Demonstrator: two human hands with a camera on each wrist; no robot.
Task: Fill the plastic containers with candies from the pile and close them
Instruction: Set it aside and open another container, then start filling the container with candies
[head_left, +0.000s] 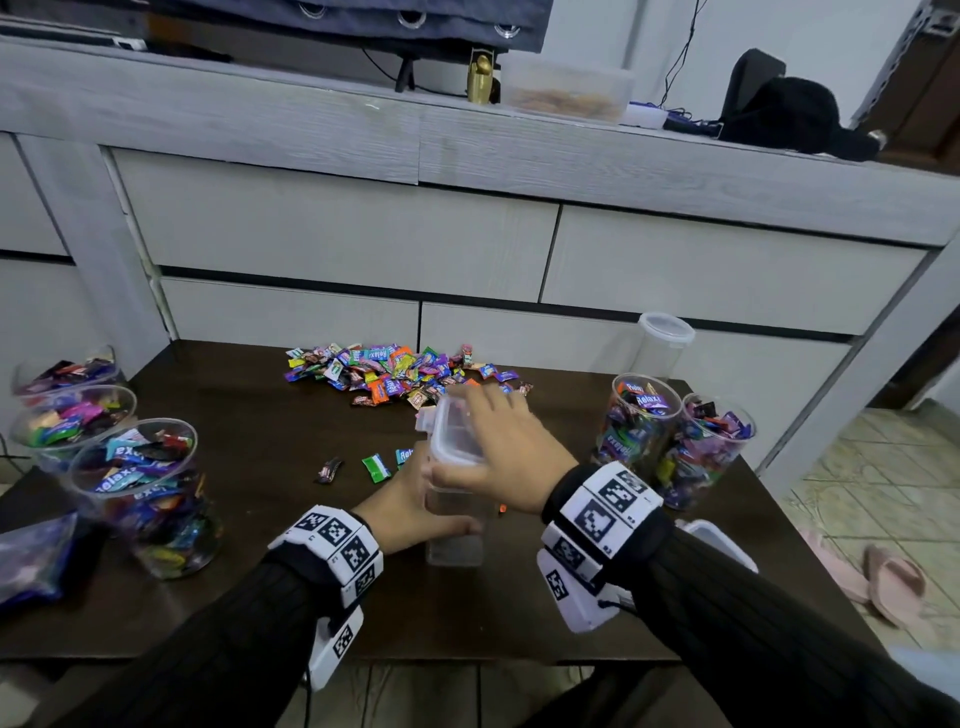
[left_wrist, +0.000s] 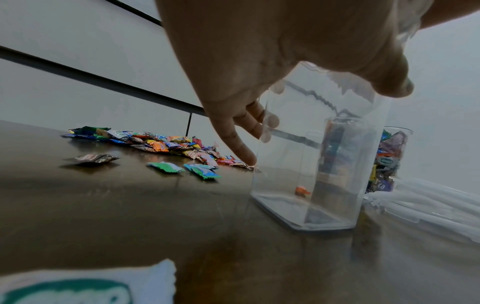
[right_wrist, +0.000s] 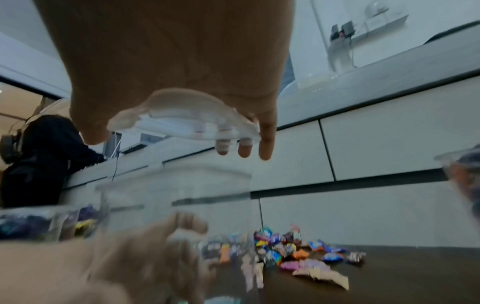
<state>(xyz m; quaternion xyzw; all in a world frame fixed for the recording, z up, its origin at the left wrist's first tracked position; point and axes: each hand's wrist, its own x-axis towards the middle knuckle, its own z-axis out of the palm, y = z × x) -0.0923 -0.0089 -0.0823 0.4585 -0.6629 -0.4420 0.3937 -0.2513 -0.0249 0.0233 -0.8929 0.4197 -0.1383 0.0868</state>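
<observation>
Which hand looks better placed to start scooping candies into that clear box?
Probably the right hand: it holds only the lid, nearest the candy pile. The left hand grips the empty container, steadying it on the table.

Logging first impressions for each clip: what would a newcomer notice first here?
Both hands meet at table centre: the left hand grips an empty clear container while the right hand holds its lid above. Behind lies a bright candy pile; filled jars flank both sides.
</observation>
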